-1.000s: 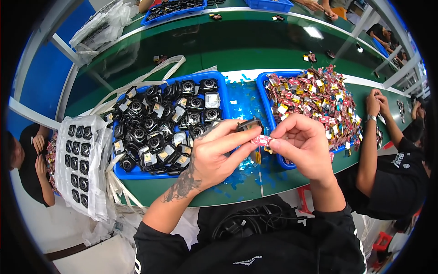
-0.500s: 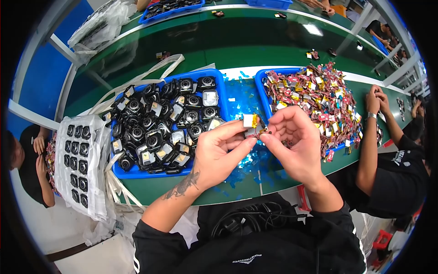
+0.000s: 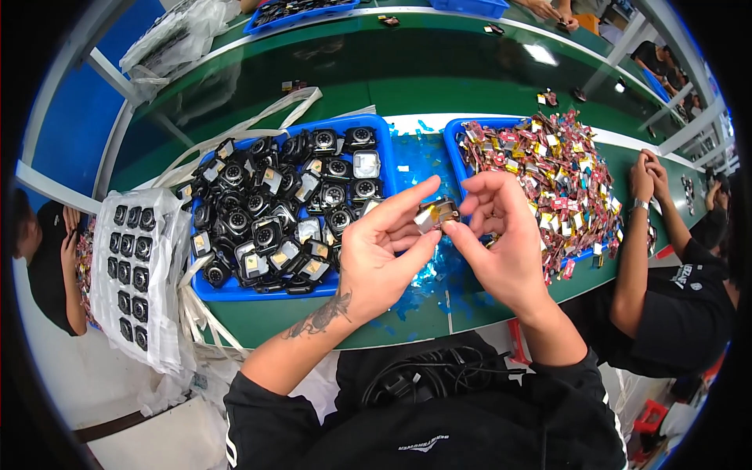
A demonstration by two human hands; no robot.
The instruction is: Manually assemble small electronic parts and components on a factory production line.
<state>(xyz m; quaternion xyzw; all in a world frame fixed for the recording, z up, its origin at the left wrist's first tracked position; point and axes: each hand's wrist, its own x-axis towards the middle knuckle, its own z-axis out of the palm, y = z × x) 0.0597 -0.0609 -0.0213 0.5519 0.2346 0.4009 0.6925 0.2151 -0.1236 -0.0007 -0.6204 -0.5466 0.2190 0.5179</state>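
Between my two hands, over the gap between two blue trays, is a small battery-and-circuit-board assembly (image 3: 436, 215) with a silvery face, some yellow tape and a dark edge. My left hand (image 3: 380, 254) has its thumb and bent fingers at the assembly's left side, its index finger raised off it. My right hand (image 3: 509, 247) pinches the right edge with thumb and fingertips. To the left, a blue tray (image 3: 385, 160) holds a heap of black watch cases (image 3: 266, 235). On the right, another blue tray (image 3: 452, 149) is piled with similar red-and-yellow battery-and-board assemblies (image 3: 548, 184).
Blue film scraps (image 3: 423, 160) litter the green bench (image 3: 329, 333). White straps (image 3: 266, 110) lie around the left tray. A plastic-covered sheet of watch cases (image 3: 131, 266) is at far left. Co-workers' hands (image 3: 648, 176) are at the right; loose parts lie on the far belt (image 3: 352, 70).
The assembly has been turned, its white battery face no longer toward me. My left index finger has lifted off it. Both hands stay close together.
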